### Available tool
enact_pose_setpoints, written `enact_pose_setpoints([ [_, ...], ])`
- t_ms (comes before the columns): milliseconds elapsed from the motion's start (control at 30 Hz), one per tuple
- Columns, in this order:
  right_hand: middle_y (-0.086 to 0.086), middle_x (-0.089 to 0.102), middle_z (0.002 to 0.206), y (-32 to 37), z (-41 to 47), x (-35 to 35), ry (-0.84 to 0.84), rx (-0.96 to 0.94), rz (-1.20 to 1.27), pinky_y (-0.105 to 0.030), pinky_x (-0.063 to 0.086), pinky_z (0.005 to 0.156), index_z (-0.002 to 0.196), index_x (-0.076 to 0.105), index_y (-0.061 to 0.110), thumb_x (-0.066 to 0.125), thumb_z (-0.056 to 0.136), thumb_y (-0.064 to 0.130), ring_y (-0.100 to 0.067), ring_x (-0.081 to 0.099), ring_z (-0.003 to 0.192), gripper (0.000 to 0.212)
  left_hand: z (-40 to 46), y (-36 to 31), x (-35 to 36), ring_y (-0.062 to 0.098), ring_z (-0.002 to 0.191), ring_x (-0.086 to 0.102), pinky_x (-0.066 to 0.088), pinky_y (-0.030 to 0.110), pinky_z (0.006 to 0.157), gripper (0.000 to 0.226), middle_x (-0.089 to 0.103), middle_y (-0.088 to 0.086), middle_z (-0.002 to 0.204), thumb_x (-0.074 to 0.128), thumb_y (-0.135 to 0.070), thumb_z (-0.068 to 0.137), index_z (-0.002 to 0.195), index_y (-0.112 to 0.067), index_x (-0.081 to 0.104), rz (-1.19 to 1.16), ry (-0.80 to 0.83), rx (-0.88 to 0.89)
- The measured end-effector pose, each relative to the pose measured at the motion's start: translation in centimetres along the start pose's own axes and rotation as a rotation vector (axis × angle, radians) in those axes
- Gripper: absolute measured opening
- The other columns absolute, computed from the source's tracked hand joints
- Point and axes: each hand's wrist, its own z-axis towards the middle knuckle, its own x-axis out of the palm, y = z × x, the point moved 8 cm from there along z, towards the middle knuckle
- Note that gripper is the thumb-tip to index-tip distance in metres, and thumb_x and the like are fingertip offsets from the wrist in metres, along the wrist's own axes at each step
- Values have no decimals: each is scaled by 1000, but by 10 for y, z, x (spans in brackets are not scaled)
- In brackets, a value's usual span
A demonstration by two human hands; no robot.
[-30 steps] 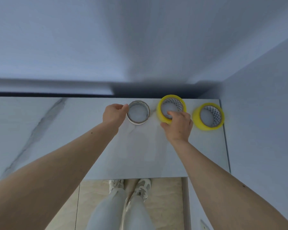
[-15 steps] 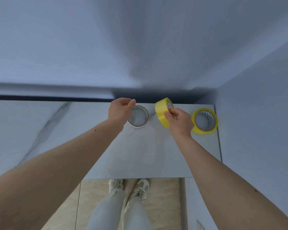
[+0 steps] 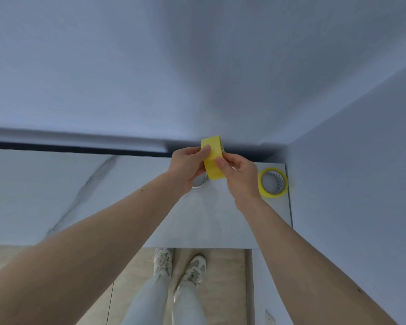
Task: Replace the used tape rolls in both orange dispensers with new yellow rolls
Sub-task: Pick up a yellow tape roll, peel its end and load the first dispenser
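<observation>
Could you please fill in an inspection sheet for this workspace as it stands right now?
Surface: pale marble-look counter, grey vein at left.
Job's things: one yellow roll lifted on edge above the counter; second yellow roll lying flat near the right wall; used roll flat, mostly hidden behind the left hand. No orange dispenser in view.
Clutter: nothing seen.
Grippers: left hand and right hand both pinch the lifted roll.
Cables: nothing seen.
Surroundings: plain walls meeting in a corner, tiled floor, the person's legs and shoes below.

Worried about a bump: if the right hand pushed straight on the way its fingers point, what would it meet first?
Probably the left hand, across the lifted yellow roll both hands grip; the right hand points that way. Depth is unclear.
</observation>
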Motion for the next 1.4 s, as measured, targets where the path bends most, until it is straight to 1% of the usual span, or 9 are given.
enact_pose_setpoints([
  [167, 0, 73, 99, 33, -24, 5, 74, -12, 34, -14, 50, 75, 110, 72, 12, 71, 88, 17, -5, 67, 88, 23, -31, -21, -6, 29, 98, 72, 61, 30, 76, 27, 71, 20, 113, 61, -11, 95, 116, 4, 64, -24, 56, 59],
  [267, -1, 75, 98, 48, -36, 7, 113, -14, 19, -26, 53, 82, 105, 71, 16, 75, 82, 20, -9, 70, 90, 24, -51, -32, -10, 30, 103, 70, 60, 28, 79, 29, 70, 21, 115, 57, -7, 96, 122, 5, 62, -4, 89, 122],
  [333, 0, 76, 94, 58, -41, 9, 132, -35, -59, -34, 55, 87, 109, 65, 21, 80, 76, 29, -12, 71, 92, 37, -63, -40, -13, 32, 107, 69, 60, 28, 80, 29, 70, 21, 117, 55, -4, 96, 123, 5, 62, 26, 102, 153],
  [500, 4, 73, 82, 87, -57, 26, 297, -143, -274, -30, 53, 81, 135, 40, 43, 81, 73, 38, -13, 69, 84, 75, -90, -51, -31, 29, 105, 69, 60, 26, 81, 31, 69, 20, 119, 55, -8, 98, 126, 4, 61, 99, 37, 181],
  [833, 2, 73, 102, 115, -90, 85, 449, -217, -387, -42, 55, 92, 126, 57, 35, 79, 68, 43, -14, 70, 95, 62, -144, -57, -89, 33, 112, 66, 54, 36, 95, 32, 69, 22, 120, 44, -16, 103, 121, 0, 65, 52, -86, 178],
  [1033, 8, 72, 102, 120, -119, 131, 527, -233, -425, -44, 55, 91, 120, 60, 39, 74, 64, 54, -12, 70, 96, 60, -168, -55, -138, 28, 99, 66, 53, 40, 94, 31, 68, 22, 121, 46, -18, 103, 120, 0, 64, 2, -163, 175],
  [1133, 8, 70, 98, 119, -134, 161, 563, -235, -457, -37, 54, 91, 124, 61, 34, 75, 69, 50, -11, 68, 95, 60, -180, -53, -171, 29, 97, 66, 51, 46, 97, 32, 68, 23, 118, 48, -19, 102, 120, 1, 65, -15, -199, 167],
  [1300, 14, 62, 79, 119, -169, 218, 635, -228, -500, -10, 43, 64, 111, 62, 37, 75, 81, 36, 4, 59, 75, 33, -205, -51, -238, 30, 92, 65, 48, 52, 99, 32, 68, 28, 116, 50, -20, 101, 114, 2, 68, -50, -255, 171],
  [1400, 7, 66, 86, 115, -195, 258, 671, -217, -503, -18, 44, 69, 113, 65, 29, 76, 78, 40, -4, 62, 79, 38, -220, -48, -282, 36, 98, 68, 49, 52, 97, 35, 68, 26, 117, 50, -25, 101, 113, 3, 68, -71, -284, 160],
])
